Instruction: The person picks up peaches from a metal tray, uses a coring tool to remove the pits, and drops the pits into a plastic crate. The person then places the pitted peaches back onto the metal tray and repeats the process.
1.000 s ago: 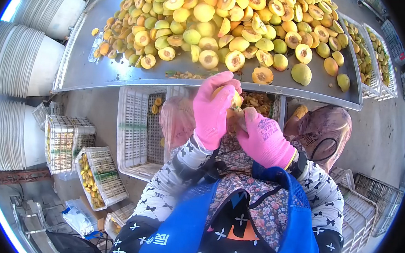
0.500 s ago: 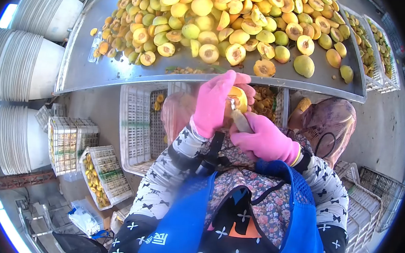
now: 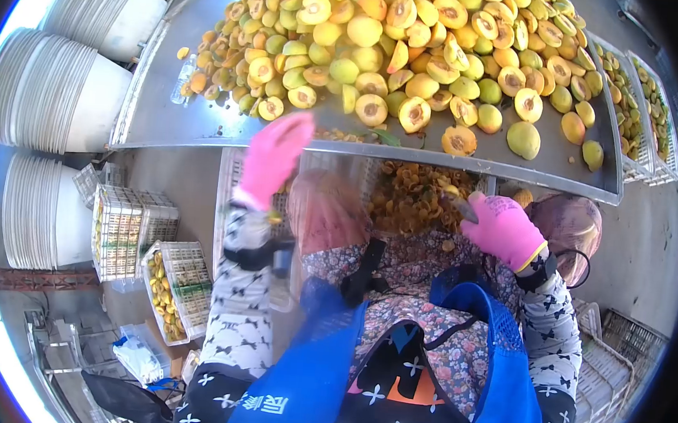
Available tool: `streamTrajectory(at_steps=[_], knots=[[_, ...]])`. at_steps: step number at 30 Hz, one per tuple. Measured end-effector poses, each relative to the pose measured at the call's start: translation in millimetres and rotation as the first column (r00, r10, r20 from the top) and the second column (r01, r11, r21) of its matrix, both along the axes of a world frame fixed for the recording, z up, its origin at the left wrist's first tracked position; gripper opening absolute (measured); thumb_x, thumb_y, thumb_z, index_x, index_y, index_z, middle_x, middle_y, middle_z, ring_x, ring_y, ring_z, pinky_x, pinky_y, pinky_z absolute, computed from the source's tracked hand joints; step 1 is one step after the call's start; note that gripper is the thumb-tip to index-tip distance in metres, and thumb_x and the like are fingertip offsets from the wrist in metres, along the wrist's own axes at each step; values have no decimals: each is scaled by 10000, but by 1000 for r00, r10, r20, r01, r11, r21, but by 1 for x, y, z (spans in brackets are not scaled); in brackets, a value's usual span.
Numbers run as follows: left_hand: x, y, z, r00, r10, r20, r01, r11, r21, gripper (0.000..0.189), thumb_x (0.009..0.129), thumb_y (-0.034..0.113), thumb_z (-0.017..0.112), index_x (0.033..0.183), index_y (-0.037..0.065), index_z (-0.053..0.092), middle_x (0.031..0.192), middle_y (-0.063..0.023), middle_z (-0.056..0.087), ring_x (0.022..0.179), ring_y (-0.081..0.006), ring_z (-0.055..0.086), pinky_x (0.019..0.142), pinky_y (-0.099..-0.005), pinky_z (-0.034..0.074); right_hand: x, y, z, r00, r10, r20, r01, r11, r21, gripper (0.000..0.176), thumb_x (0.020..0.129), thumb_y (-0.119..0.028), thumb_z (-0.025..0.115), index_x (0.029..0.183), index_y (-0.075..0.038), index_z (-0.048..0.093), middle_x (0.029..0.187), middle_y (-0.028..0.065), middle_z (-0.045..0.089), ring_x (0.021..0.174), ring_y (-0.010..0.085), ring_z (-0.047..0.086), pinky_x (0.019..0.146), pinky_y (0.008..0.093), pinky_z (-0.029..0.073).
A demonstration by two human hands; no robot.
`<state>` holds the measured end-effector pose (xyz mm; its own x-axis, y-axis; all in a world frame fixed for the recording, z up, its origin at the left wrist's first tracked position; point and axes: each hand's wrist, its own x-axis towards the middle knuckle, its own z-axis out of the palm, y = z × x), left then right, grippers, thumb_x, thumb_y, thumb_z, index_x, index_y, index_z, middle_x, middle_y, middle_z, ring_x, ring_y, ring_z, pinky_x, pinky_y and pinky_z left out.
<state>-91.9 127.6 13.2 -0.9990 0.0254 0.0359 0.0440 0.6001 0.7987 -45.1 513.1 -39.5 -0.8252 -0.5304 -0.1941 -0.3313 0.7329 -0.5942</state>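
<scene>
My left hand (image 3: 276,156), in a pink glove, is raised at the near edge of the metal table (image 3: 203,135), blurred by motion; whether its fingers hold anything cannot be made out. To the right, my right hand (image 3: 503,227), also gloved in pink, is closed round a small pitting tool (image 3: 462,207) that points up and left. Below the tool, a container of fruit scraps (image 3: 415,197) sits between my knees. Halved yellow fruits (image 3: 370,110) are heaped on the table beyond both hands, many with pits or hollows showing.
Stacked white tubs (image 3: 41,88) stand at the left. Crates of fruit are at lower left (image 3: 184,291) and far right (image 3: 625,106). A clear bottle (image 3: 182,81) lies on the table's left side. Empty-looking crates (image 3: 592,363) stand at lower right.
My left hand has moved away to the left from my right hand, and the fruit between them is gone from there. My right hand has shifted right with the tool. The view has tilted slightly.
</scene>
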Motion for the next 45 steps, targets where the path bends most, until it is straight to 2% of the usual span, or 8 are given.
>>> streamTrajectory(at_steps=[7,11,15,17,27,30,32,45], knots=[[-98,73,-99,970,-202,-132,61,735,-676,573,782,341,767,1264,76,608,1156,-142,598,893,-270,656,816,-373,527,-15,15,-10,990,-139,-8,139,990,16,302,835,-276,667,930,1,590,793,218,651,752,401,652,658,464,511],[-88,78,-82,987,-160,21,137,760,-635,540,767,342,777,1205,73,613,1077,-124,592,952,-267,640,855,-368,511,-8,21,15,972,-236,-10,231,956,-179,273,831,-251,679,945,-12,612,784,208,648,750,367,668,643,442,507],[-64,69,-72,997,-71,37,68,995,74,394,837,166,732,1183,25,606,1052,-78,602,905,-177,628,827,-315,518,7,15,27,983,-147,-109,130,980,-149,265,840,-257,695,951,-53,566,802,187,642,771,401,631,665,479,489],[-46,74,-56,996,-40,77,-17,778,628,353,864,72,694,1195,-2,598,1044,-64,609,910,-154,615,831,-304,516,10,-4,19,946,-231,-227,149,933,-327,315,849,-234,706,1078,-57,580,863,185,659,791,400,641,678,468,508],[32,150,-30,991,-55,121,-107,201,974,469,1016,252,487,1408,-1,443,1115,-144,630,952,-235,642,861,-341,523,27,-84,0,870,-360,-337,122,819,-561,465,844,-178,731,1236,-19,537,962,208,663,852,390,660,706,448,540],[36,144,-32,991,5,-133,83,759,645,388,1061,275,386,1273,-16,531,1038,-134,665,943,-231,652,886,-352,516,29,-75,15,898,-279,-341,131,908,-398,443,858,-189,707,1230,-14,544,958,186,666,834,373,661,692,435,533],[34,136,-29,989,-69,-133,133,816,563,375,1062,285,398,1214,-18,557,1007,-126,665,931,-205,646,863,-327,514,28,-71,25,898,-232,-373,120,946,-301,432,854,-185,708,1218,-13,551,942,167,663,814,358,661,675,430,525],[35,136,-24,929,-137,343,-174,657,733,221,983,189,576,1120,18,602,897,-63,663,819,-117,614,757,-255,505,28,-69,16,941,-122,-316,0,933,-360,248,888,-223,640,1035,-59,525,788,155,627,680,346,647,604,462,498]])
